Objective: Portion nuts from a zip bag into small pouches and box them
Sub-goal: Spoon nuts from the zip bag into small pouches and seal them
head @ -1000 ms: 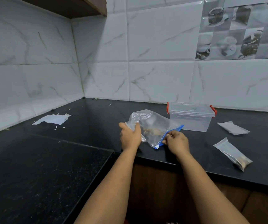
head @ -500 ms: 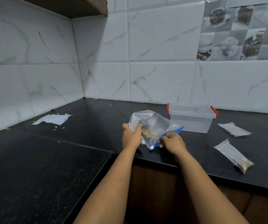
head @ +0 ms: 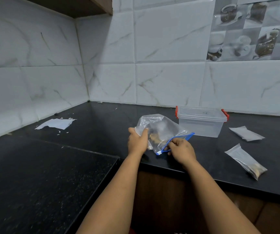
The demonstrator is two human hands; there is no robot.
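Note:
A clear zip bag (head: 161, 128) with a blue zip strip lies tilted on the black counter, a small heap of brown nuts inside it. My left hand (head: 136, 142) grips the bag's left side. My right hand (head: 180, 149) pinches the blue zip strip near its lower end. Behind the bag stands a clear plastic box (head: 201, 122) with red clips, its lid on. Two small clear pouches lie to the right: one flat pouch (head: 246, 133) further back, and a nearer pouch (head: 246, 161) with nuts in its lower end.
Torn white paper (head: 56, 123) and scraps lie at the back left of the black counter (head: 102, 125). A lower black surface (head: 34, 183) fills the near left. Tiled walls close the back and left, and a shelf hangs overhead at upper left.
My right hand has slid along the blue zip strip toward its lower end. The bag has shifted a little under my hands. The left hand's grip stays the same.

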